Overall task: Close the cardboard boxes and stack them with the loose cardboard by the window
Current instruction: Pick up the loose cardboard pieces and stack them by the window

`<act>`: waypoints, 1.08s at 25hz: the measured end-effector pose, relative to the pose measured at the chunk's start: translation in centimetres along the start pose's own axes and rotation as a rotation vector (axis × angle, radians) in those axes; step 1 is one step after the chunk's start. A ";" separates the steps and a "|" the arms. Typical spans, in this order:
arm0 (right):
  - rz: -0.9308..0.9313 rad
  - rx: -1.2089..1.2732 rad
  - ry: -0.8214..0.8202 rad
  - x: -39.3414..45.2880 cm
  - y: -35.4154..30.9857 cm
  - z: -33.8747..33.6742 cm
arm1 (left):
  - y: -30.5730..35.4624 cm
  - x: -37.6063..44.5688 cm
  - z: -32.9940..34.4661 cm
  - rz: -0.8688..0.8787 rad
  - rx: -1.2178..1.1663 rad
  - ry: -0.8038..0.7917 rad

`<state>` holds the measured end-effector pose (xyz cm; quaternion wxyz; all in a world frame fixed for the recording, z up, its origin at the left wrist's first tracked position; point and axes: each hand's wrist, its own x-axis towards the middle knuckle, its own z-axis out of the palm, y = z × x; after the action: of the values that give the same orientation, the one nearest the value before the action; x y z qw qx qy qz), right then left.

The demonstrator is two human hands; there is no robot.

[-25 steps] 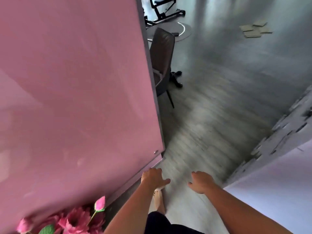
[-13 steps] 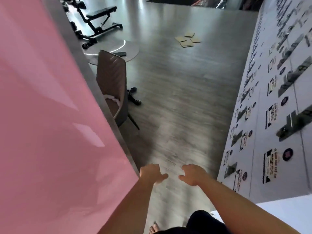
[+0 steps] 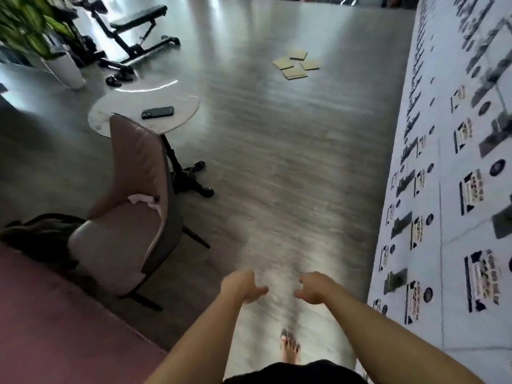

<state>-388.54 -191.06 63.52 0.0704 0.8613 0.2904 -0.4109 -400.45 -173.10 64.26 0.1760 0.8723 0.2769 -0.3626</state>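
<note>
Both hands, left point(image 3: 240, 284) and right point(image 3: 313, 286), hang loosely curled, holding nothing. Loose cardboard point(image 3: 296, 64) lies on floor point(image 3: 277, 162) far ahead of them. Best approach: walk straight over, gather all 4 pieces together.

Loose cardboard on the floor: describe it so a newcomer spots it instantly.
Start at the white patterned wall on the right and look to the far end of the grey wood floor. The loose cardboard lies there: a few flat tan squares, overlapping, the only pale brown patch on open floor.
</note>
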 end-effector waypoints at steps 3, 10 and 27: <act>-0.032 -0.046 0.020 5.5 -0.1 -6.6 | 0.2 4.2 -4.1 -0.033 -0.048 -0.022; -0.104 -0.090 -0.058 20.2 -7.0 -18.4 | -4.0 16.6 -14.4 -0.081 -0.135 -0.080; 0.050 0.152 0.019 48.1 -3.7 -52.4 | 0.7 51.0 -52.1 0.084 0.048 0.035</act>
<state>-331.92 -147.90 62.09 0.0122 0.8749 0.2375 -0.4218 -342.43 -129.07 62.28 0.1651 0.8934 0.2345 -0.3459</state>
